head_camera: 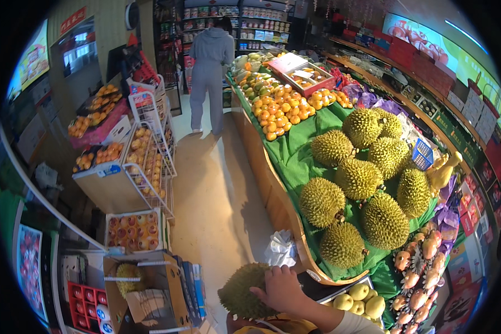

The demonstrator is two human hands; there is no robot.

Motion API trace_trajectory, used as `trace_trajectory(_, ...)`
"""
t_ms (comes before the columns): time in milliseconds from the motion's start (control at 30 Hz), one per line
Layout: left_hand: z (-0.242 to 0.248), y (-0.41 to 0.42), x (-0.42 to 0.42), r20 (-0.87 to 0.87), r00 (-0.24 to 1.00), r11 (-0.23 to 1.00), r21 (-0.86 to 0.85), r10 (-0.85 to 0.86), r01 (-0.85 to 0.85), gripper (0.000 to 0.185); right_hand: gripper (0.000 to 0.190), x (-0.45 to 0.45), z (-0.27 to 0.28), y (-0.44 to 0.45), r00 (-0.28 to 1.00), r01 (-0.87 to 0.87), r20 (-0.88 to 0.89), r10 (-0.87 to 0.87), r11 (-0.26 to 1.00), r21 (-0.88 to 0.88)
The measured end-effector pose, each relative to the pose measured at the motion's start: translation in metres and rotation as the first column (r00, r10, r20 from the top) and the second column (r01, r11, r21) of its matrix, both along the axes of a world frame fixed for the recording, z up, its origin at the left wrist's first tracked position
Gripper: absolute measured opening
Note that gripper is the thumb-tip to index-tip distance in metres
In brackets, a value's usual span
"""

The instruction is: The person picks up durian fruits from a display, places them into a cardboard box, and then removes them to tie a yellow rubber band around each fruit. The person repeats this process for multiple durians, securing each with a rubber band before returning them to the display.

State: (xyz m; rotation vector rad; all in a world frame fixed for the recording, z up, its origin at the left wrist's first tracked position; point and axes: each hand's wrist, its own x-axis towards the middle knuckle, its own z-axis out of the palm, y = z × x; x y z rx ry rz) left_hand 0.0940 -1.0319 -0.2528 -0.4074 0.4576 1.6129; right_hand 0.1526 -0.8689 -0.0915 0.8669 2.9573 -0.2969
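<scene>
My right hand (283, 289) grips a spiky green durian (246, 288) from its right side, thumb across the front and fingers over the top. The fruit is held low before me, near the wooden end of the display stand (271, 194). Beneath it shows a small patch that may be my left hand; the durian hides the rest. Several yellow-green durians (359, 178) lie on the stand's green cloth (294, 154). Down to the left, another durian (129, 276) sits inside an open cardboard box (173, 292).
A person in grey (211, 62) stands at the aisle's far end, back turned. Orange fruits (279, 110) fill the stand's far part. A white plastic bag (281, 248) lies by its base. Yellow-green pears (359, 298) are at the lower right. White wire racks (150, 163) line the left.
</scene>
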Motion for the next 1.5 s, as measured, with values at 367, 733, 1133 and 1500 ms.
trace_trajectory(367,-0.009,0.179,-0.099,-0.052,0.965,0.966,-0.043,-0.256,0.254,0.057,0.068,-0.064,0.009,0.180,0.955,0.281,0.138,-0.264,0.951,-0.127)
trace_trajectory(733,-0.057,0.373,-0.311,-0.039,0.874,0.873,-0.095,-0.484,0.479,0.053,0.062,-0.175,-0.057,0.340,0.786,0.596,0.028,-0.618,0.744,-0.303)
trace_trajectory(1133,-0.004,0.682,-0.440,-0.359,0.265,0.439,-0.605,-0.895,0.664,0.019,0.044,-0.222,-0.107,0.436,0.053,0.689,-0.202,-0.978,0.182,-0.702)
trace_trajectory(1500,0.029,0.805,-0.373,-0.507,-0.328,0.243,-0.767,-0.797,0.593,0.014,0.044,-0.241,-0.169,0.422,-0.564,-0.087,0.149,-0.812,-0.121,-0.989)
